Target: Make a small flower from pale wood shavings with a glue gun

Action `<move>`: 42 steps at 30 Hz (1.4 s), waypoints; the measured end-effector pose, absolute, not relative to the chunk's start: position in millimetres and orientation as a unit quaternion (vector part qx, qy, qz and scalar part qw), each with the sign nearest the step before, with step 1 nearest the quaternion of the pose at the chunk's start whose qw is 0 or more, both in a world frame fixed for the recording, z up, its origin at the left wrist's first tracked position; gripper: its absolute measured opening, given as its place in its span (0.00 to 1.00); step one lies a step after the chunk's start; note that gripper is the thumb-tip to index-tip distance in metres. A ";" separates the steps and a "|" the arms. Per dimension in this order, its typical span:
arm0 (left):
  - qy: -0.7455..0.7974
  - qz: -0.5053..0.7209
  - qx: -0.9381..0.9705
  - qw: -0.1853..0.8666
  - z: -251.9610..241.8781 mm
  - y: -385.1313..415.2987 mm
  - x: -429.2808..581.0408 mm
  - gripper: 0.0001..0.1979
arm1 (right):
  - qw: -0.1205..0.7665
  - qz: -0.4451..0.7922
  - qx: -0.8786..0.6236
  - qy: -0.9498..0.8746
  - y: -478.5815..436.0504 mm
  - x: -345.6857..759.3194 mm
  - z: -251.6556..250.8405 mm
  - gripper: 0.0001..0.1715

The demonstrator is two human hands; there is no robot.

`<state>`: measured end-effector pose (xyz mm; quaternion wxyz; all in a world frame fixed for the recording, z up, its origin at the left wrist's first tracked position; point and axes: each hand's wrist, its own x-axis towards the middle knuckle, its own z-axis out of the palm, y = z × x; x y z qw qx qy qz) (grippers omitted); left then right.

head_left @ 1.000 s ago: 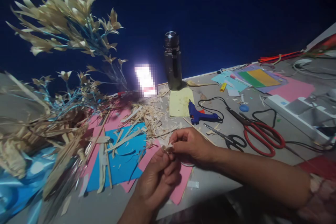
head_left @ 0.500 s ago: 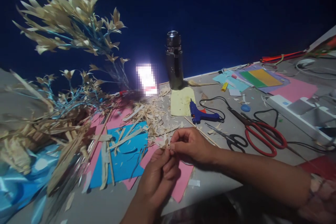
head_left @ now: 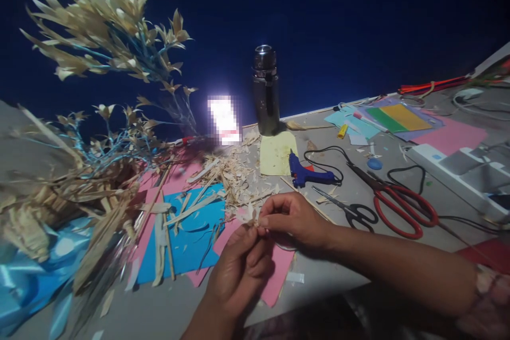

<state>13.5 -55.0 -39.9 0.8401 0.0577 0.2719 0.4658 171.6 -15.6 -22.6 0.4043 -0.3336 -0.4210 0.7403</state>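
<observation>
My left hand is closed, thumb and fingers pinching the base of a small pale husk flower. Meeting it fingertip to fingertip, my right hand pinches at the same flower's lower end. The flower's pale petals point up between the hands; its stem end is hidden by my fingers. Beneath the hands lies pink paper. Just beyond my right hand are small black-handled scissors and a blue glue gun, its nozzle over a pale yellow sheet.
Large red-handled scissors and a white power strip lie to the right. A dark flask stands at the back. Husk scraps cover the middle, beside a blue sheet. Husk flowers on blue stems rise at left.
Both hands keep their pinch on the husk flower with hardly any movement. The whole view has shifted very slightly.
</observation>
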 end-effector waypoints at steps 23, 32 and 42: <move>0.435 0.566 0.156 0.683 -23.9 -50.8 23.5 0.20 | 0.424 0.726 -0.310 -0.443 -18.7 172.6 -32.4 0.19; 0.458 0.556 0.205 0.663 -22.6 -53.1 22.3 0.20 | 0.417 0.731 -0.278 -0.464 -20.0 170.9 -34.4 0.21; 0.495 0.526 0.296 0.626 -24.0 -55.7 21.3 0.12 | 0.396 0.798 -0.252 -0.379 -17.3 170.1 -34.6 0.17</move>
